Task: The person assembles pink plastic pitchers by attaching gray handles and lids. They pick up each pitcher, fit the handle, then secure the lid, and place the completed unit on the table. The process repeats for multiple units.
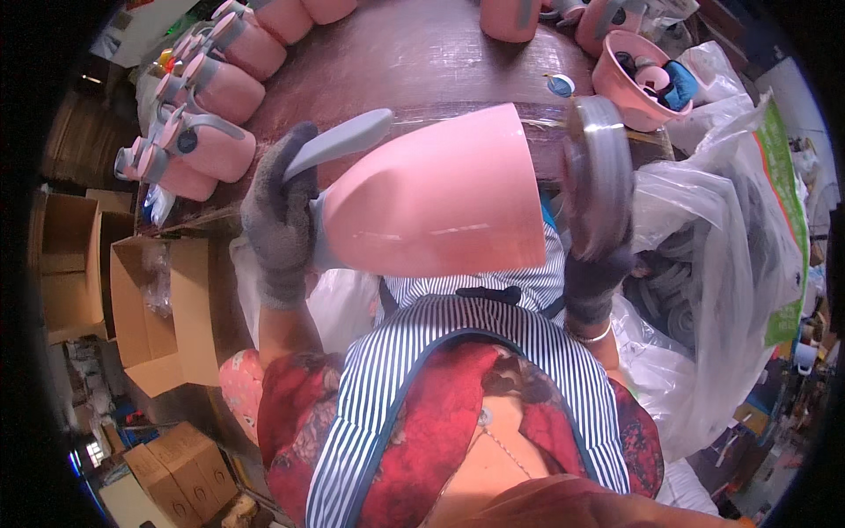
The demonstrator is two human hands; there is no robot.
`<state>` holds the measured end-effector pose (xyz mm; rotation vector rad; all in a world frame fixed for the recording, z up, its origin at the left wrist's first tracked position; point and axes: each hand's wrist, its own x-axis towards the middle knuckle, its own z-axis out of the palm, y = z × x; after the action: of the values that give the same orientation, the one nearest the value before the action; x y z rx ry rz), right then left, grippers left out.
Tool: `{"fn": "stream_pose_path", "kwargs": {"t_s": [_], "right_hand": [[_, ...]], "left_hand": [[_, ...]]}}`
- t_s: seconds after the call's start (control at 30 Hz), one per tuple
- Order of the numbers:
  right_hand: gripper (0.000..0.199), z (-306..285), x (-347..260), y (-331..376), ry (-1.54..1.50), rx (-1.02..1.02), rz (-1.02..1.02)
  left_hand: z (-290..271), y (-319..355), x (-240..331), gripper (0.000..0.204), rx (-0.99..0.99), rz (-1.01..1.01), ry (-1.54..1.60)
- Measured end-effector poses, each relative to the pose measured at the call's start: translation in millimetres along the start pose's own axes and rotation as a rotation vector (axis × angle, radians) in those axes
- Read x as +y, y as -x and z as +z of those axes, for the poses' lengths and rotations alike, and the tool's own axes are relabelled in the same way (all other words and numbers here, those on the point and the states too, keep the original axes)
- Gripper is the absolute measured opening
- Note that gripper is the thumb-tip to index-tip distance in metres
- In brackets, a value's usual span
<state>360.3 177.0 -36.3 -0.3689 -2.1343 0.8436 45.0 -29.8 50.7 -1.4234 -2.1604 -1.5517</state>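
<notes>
A pink jug (440, 198) with a grey handle lies sideways in front of me, its wide end toward the right. My left hand (280, 216), in a grey glove, is closed around its grey neck end, beside the handle. On the other side my right hand (600, 280), gloved in dark grey, holds up a round grey part (601, 176) with a clear, shiny rim. This part is smeared by motion and stands on edge, a small gap away from the jug's wide end. The right fingers are partly hidden behind it.
Several finished-looking pink jugs (233, 88) line the table's left side. At the table's right stands a pink basin (629, 92) with small items. A clear plastic bag (704, 264) of grey round parts is at my right. Cardboard boxes (167, 326) stand at lower left.
</notes>
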Motion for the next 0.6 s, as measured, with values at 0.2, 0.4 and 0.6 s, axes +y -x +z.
{"fn": "stream_pose_path", "kwargs": {"t_s": [0.2, 0.4, 0.6], "right_hand": [[0.092, 31, -21, -38, -0.256, 0.033, -0.173], [0.099, 37, -3, -28, -0.29, 0.059, -0.21], [0.099, 33, -8, -20, -0.247, 0.022, -0.154]], "left_hand": [[19, -10, -2, 0.031, -0.141, -0.126, 0.098], [26, -23, -12, 0.029, -0.309, -0.344, 0.279], [38, -31, -29, 0.029, -0.463, -0.467, 0.389]]}}
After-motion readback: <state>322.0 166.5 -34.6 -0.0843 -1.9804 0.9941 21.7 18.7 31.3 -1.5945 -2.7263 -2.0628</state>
